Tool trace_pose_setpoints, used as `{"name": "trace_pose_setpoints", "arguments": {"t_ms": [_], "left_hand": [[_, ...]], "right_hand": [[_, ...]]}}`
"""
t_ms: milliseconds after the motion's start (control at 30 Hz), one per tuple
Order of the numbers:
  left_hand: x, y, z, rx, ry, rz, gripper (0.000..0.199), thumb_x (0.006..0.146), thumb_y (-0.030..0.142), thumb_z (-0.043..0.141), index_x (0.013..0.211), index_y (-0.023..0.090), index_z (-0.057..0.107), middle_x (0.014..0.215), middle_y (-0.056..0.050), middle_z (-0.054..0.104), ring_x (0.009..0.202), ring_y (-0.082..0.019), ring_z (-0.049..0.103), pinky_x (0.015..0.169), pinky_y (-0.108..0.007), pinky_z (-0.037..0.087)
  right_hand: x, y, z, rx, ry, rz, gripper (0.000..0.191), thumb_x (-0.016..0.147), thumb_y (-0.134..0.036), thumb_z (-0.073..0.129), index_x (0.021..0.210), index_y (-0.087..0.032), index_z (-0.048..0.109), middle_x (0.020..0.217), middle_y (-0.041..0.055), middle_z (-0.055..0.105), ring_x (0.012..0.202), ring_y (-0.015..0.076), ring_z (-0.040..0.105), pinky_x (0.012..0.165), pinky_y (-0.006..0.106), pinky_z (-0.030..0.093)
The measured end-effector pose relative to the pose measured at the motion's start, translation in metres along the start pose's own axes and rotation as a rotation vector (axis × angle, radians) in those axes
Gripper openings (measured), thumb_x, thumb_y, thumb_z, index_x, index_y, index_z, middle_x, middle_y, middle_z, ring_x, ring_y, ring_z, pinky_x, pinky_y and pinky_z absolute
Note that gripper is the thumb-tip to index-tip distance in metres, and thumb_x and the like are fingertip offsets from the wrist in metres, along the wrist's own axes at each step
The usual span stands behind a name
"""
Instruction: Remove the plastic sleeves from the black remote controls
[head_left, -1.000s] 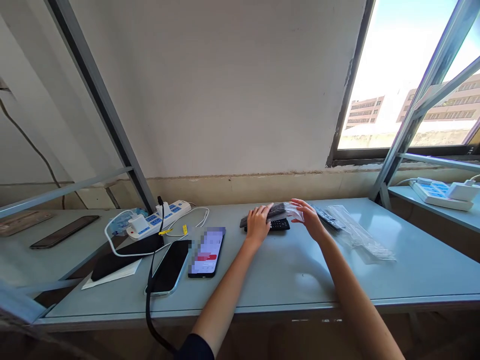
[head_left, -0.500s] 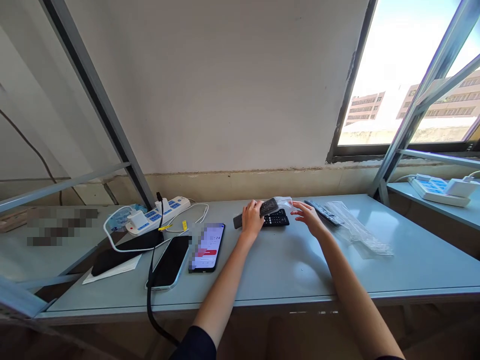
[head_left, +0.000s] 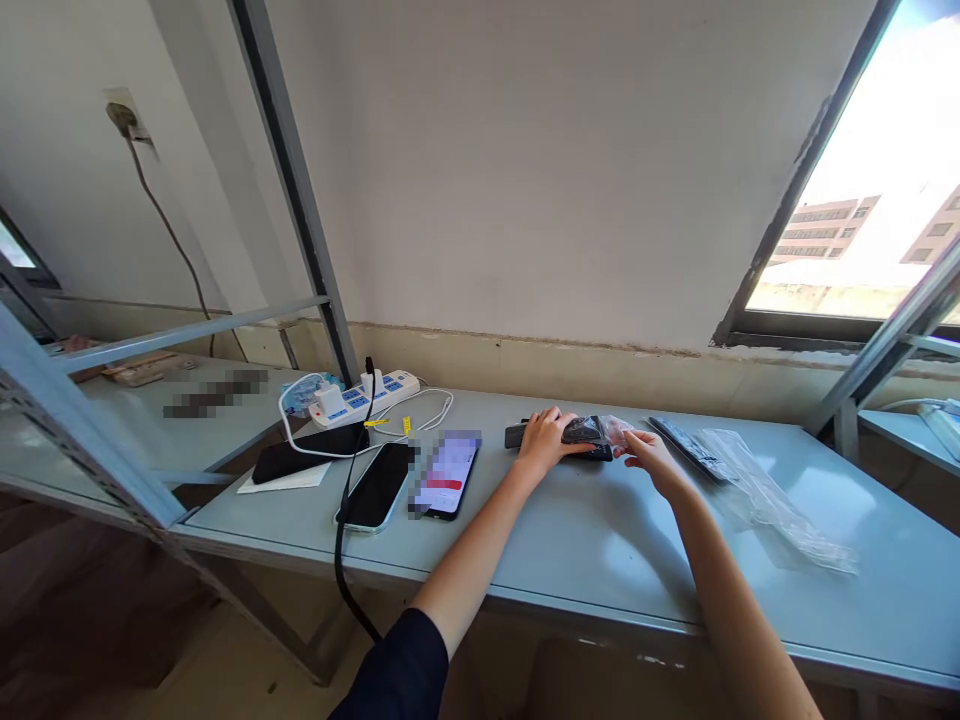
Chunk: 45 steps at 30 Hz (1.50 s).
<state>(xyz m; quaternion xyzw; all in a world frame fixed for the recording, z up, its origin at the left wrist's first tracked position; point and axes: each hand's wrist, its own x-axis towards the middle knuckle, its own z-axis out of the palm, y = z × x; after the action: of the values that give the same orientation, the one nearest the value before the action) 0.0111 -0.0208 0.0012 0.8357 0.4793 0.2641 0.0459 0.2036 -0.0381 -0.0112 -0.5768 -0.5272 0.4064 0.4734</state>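
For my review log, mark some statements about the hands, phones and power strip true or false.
1. The left hand is on a long, dark object. True.
2. The right hand touches nothing. False: the right hand has its fingers on crumpled clear plastic.
3. The white power strip with blue sockets lies nearer the wall than the phone with the lit screen. True.
4. Both full-view phone screens nearest the left forearm are lit. False: the pale-edged phone's is dark.

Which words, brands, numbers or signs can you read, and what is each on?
None can be read.
Phone with lit screen: text too small and partly pixelated.
Yellow cable tag: marks too small.
White power strip: any print too small.
Black remote at the left hand: any lettering too small or covered.
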Motion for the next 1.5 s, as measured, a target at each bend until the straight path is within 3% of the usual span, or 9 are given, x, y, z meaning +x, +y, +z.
{"name": "trace_pose_setpoints", "arguments": {"t_ms": [300, 567, 833, 1133, 1500], "left_hand": [[-0.002, -0.001, 0.001, -0.008, -0.014, 0.006, 0.044, 0.077, 0.054, 0.067, 0.108, 0.023, 0.064, 0.104, -0.004, 0.063, 0.099, -0.021, 0.06, 0.09, -0.03, 0.041], [0.0, -0.001, -0.002, 0.041, 0.024, 0.033, 0.04, 0.078, 0.047, 0.07, 0.111, 0.025, 0.063, 0.102, -0.003, 0.063, 0.1, -0.021, 0.059, 0.088, -0.029, 0.039], [0.001, -0.002, -0.002, 0.074, 0.04, 0.076, 0.041, 0.082, 0.056, 0.059, 0.11, 0.026, 0.063, 0.101, -0.004, 0.062, 0.097, -0.021, 0.057, 0.085, -0.03, 0.037], [0.002, -0.004, -0.009, 0.144, 0.047, 0.093, 0.032, 0.086, 0.042, 0.061, 0.114, 0.027, 0.059, 0.104, -0.003, 0.06, 0.101, -0.021, 0.052, 0.086, -0.03, 0.036], [0.002, -0.008, -0.018, 0.152, 0.045, 0.045, 0.035, 0.082, 0.038, 0.067, 0.114, 0.027, 0.059, 0.107, -0.003, 0.061, 0.102, -0.022, 0.052, 0.088, -0.032, 0.035]], "right_hand": [[-0.005, -0.004, 0.003, -0.081, 0.045, -0.036, 0.05, 0.051, -0.056, 0.07, 0.088, -0.022, 0.073, 0.088, 0.0055, 0.067, 0.085, 0.0229, 0.059, 0.059, 0.026, 0.042], [-0.011, -0.014, 0.012, -0.162, 0.109, 0.045, 0.052, 0.048, -0.067, 0.069, 0.059, -0.017, 0.066, 0.065, 0.0093, 0.062, 0.076, 0.0255, 0.06, 0.053, 0.027, 0.039], [-0.013, -0.017, 0.018, -0.126, 0.111, 0.074, 0.049, 0.05, -0.063, 0.074, 0.068, -0.018, 0.069, 0.076, 0.0094, 0.065, 0.08, 0.0261, 0.06, 0.055, 0.028, 0.04], [-0.005, -0.011, 0.017, -0.047, 0.109, 0.077, 0.048, 0.049, -0.059, 0.075, 0.075, -0.019, 0.072, 0.087, 0.0092, 0.067, 0.091, 0.0263, 0.057, 0.061, 0.029, 0.043], [-0.003, -0.008, 0.018, 0.0, 0.115, 0.037, 0.056, 0.042, -0.063, 0.077, 0.074, -0.018, 0.071, 0.092, 0.0092, 0.066, 0.09, 0.0249, 0.055, 0.059, 0.028, 0.041]]}}
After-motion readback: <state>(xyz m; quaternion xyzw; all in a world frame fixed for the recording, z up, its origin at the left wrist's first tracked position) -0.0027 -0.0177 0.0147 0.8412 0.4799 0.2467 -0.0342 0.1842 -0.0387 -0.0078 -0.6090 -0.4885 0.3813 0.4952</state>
